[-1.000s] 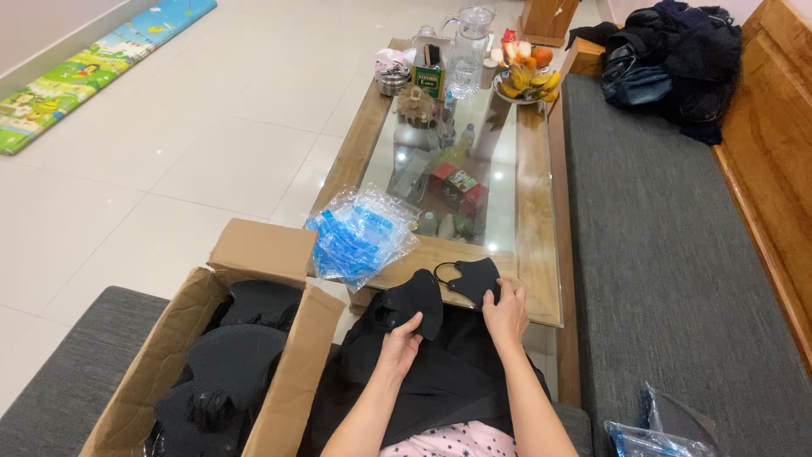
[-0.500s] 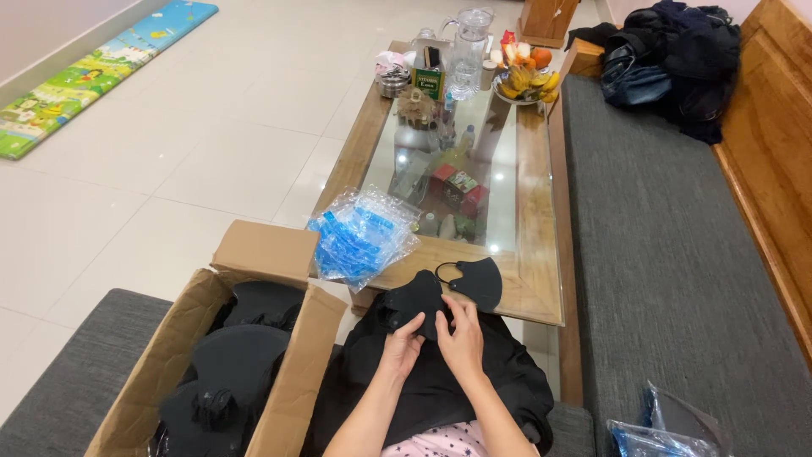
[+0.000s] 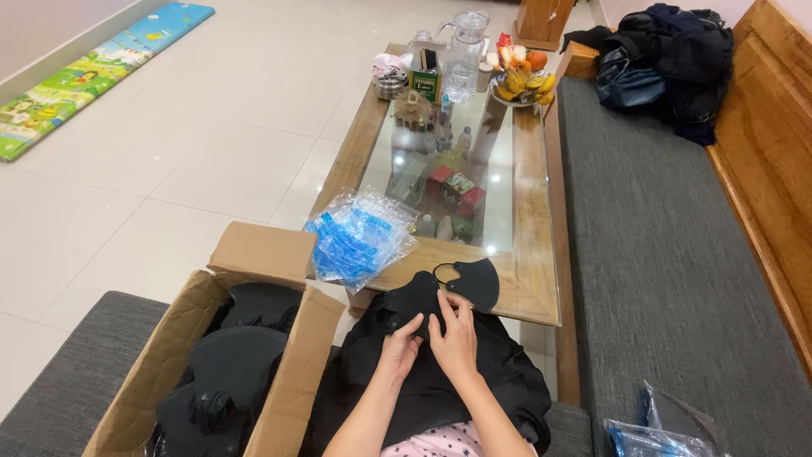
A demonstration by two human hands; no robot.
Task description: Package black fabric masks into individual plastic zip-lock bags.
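Both hands working a black face mask on a lap pile of black masks, near edge of the coffee table.

Left hand (image 3: 404, 337) and right hand (image 3: 455, 332) are side by side, touching, fingers curled and pinching a black mask (image 3: 416, 303) at the top of the pile of masks (image 3: 499, 381) on the lap. A second black mask (image 3: 475, 279) lies just beyond the fingertips, on the near wooden edge of the glass-topped table (image 3: 529, 254), ear loop showing. A stack of clear and blue plastic bags (image 3: 359, 237) sits at the table's near left corner. An open cardboard box (image 3: 271, 254) holding more black masks stands on the left. A glass jug (image 3: 464, 52) and a bowl of fruit (image 3: 523, 80) stand at the far end. Dark clothes (image 3: 668, 59) are heaped on the bench, far right.
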